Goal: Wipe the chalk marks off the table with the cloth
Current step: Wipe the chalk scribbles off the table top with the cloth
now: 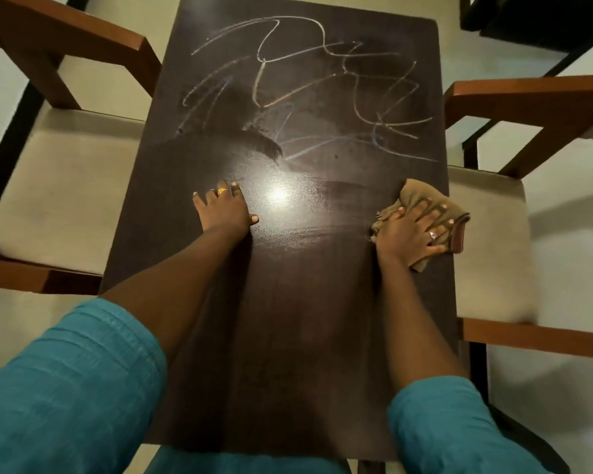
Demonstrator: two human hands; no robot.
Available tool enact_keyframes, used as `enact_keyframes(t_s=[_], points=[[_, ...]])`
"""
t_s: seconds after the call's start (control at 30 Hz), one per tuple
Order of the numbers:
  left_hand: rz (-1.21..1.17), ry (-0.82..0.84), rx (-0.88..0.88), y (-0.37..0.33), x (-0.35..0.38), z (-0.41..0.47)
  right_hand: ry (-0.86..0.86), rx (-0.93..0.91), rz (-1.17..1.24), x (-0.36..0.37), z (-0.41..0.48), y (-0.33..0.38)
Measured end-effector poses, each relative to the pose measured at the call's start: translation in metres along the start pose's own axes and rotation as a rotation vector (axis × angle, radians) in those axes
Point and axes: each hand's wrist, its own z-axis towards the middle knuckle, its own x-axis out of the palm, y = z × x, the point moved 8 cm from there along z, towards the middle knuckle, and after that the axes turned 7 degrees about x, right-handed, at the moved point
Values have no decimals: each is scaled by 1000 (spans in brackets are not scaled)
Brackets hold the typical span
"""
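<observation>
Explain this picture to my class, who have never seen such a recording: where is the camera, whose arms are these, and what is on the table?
There is no machine here. A person wears a wide-angle camera on the head, so you look forward and down along their own two arms in teal sleeves. This is the only view.

The dark table fills the middle, with a wooden chair on each side. Its far half carries scribbled chalk marks; the near half looks already wiped, with smears and a lamp's glare.

The left hand lies flat and empty on the table, as if steadying. The right hand presses a brownish cloth against the surface near the right edge. The cloth is pressed under spread fingers rather than gripped.
</observation>
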Motion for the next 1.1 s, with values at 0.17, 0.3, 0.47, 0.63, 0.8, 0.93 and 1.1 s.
enact_keyframes(t_s=[0.17, 0.3, 0.47, 0.63, 0.8, 0.93, 1.1], points=[[36, 58, -17, -3, -1, 5, 47, -233, 0, 24, -80, 64], [48, 118, -50, -7, -1, 6, 148, -782, -150, 50, -156, 123], [57, 162, -86, -8, 1, 5, 159, -956, -174, 44, -144, 110], [143, 207, -68, -13, -2, 6, 70, -545, -118, 14, -58, 35], [216, 279, -55, -18, -6, 8, 20, -200, -76, -20, 11, -32], [205, 261, -69, -14, -5, 6, 23, -37, -17, -17, 16, -27], [130, 207, -36, -8, -2, 5, 48, -16, 9, -5, 18, 17]])
